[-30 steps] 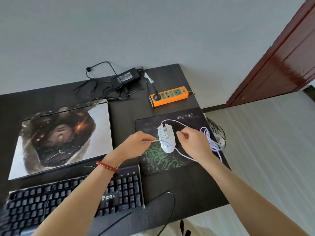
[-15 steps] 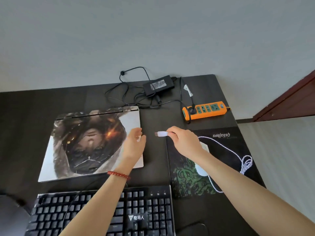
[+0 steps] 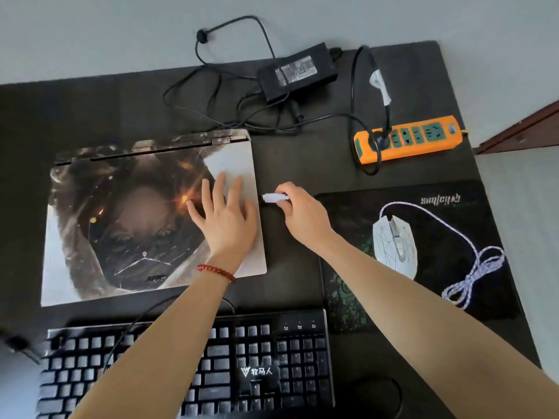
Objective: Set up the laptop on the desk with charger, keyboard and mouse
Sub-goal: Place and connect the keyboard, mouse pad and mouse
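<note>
The closed laptop (image 3: pixel 121 213), its lid covered by a dark picture, lies on the left of the black desk (image 3: pixel 302 158). My left hand (image 3: pixel 223 219) rests flat with spread fingers on the lid's right part. My right hand (image 3: pixel 302 213) pinches the white USB plug (image 3: pixel 272 197) of the mouse cable, its tip almost at the laptop's right edge. The white mouse (image 3: pixel 394 243) sits on the dark mouse pad (image 3: pixel 423 297), its braided cable (image 3: pixel 472 267) looped to the right. The black keyboard (image 3: pixel 272 364) lies in front. The charger brick (image 3: pixel 298 71) lies at the back.
An orange power strip (image 3: pixel 408 137) at the back right has one black plug in it. Charger cables (image 3: pixel 217 95) tangle behind the laptop. The keyboard's cable runs under my left forearm. A dark red door (image 3: pixel 526 128) stands at the right, beyond the desk edge.
My left hand has slid further onto the laptop lid and lies flat. My right hand has carried the USB plug left, close to the laptop's right side. The view has tilted down.
</note>
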{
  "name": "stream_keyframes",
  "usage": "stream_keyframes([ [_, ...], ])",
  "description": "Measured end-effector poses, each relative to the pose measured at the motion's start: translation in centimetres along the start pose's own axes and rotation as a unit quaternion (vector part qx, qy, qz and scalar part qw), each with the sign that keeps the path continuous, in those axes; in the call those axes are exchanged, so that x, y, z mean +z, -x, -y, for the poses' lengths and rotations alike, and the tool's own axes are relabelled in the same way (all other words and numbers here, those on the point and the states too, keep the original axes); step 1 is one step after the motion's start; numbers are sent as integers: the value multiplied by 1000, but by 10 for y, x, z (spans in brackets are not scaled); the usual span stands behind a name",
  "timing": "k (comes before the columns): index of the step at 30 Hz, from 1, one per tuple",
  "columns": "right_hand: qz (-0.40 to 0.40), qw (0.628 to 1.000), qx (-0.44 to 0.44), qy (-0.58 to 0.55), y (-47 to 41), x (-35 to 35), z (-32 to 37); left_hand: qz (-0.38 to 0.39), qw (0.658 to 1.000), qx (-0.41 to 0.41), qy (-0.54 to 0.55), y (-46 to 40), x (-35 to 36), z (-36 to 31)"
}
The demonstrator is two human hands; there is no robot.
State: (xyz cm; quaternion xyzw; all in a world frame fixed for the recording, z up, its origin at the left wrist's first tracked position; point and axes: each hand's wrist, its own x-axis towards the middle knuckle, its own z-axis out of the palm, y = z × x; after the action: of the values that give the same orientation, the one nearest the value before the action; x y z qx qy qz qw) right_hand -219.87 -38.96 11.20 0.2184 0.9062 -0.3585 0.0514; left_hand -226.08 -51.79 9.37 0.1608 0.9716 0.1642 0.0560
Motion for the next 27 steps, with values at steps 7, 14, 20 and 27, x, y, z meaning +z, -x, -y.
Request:
stream_keyframes([
  [7, -42, 999, -6, -4, -7, 9, -3, -47, 999, -7, -18, 2, 8, 0],
  [14, -107, 993, 8, -42, -10, 16, -5, -56, 998, -11, -20, 1, 9, -2],
  [20, -90, 994, -40, 44, -14, 15, -14, -59, 998, -20, -24, 1, 9, -3],
  [27, -64, 986, -104, 115, -23, 7, -22, -54, 998, -26, -20, 1, 8, -5],
])
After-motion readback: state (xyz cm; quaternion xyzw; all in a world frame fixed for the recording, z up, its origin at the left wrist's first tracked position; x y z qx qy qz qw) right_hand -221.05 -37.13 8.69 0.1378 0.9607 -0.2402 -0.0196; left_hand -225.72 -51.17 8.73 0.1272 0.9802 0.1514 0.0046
